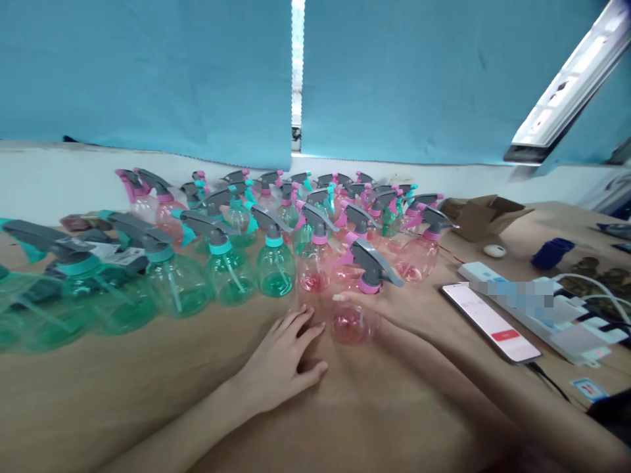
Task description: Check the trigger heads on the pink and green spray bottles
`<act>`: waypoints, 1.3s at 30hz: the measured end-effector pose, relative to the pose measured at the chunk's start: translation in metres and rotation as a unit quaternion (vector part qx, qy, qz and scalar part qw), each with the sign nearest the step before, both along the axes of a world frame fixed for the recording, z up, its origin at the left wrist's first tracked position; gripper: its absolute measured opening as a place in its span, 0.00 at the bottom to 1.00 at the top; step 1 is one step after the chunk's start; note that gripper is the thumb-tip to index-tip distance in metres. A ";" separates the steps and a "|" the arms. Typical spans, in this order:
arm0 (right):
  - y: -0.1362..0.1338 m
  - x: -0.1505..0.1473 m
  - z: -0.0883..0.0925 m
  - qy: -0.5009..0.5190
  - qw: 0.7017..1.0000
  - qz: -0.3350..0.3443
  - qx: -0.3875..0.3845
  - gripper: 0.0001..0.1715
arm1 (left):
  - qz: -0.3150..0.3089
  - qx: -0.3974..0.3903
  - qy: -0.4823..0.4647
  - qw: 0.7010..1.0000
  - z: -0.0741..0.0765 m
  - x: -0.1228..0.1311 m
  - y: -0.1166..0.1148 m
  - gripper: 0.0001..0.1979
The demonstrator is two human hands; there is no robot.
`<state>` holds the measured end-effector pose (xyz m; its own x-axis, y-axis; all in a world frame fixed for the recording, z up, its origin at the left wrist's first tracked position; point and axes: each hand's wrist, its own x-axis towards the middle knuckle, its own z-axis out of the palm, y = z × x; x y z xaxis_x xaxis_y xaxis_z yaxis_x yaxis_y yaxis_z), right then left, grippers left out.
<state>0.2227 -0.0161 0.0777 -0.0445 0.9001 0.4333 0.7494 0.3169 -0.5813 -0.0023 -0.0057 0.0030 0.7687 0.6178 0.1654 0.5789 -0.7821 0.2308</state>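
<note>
My left hand (280,355) lies on the wooden table, fingers spread, holding nothing. Just right of it stands a clear pink spray bottle (351,323) with a grey and pink trigger head. My right hand (367,305) wraps round this bottle below its collar, thumb on the near side and the other fingers partly hidden behind. Beyond my hands is another pink spray bottle (314,266), upright beside a green spray bottle (276,269). A further pink bottle (419,256) stands to the right.
Several more green and pink spray bottles crowd the table toward the wall. On the right are a phone (493,322), a white power strip (566,328) with cables, an open cardboard box (486,220) and a dark blue object (552,253). Blue curtains (148,72) hang behind.
</note>
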 end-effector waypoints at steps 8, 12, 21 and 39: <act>-0.028 -0.002 0.003 -0.170 0.976 -0.119 0.061 0.18 | -0.007 0.040 -0.004 0.999 -0.002 0.003 -0.003 0.23; -0.035 0.002 -0.014 -0.098 0.986 -0.101 0.087 0.17 | -0.011 0.060 -0.003 0.998 -0.002 0.010 -0.005 0.20; -0.044 0.057 -0.040 -0.033 0.983 -0.179 0.022 0.27 | -0.010 0.090 -0.008 0.996 -0.007 0.031 -0.002 0.19; 0.066 0.102 -0.034 0.000 0.990 -0.138 0.027 0.30 | -0.089 0.038 -0.035 0.995 -0.002 0.107 0.016 0.19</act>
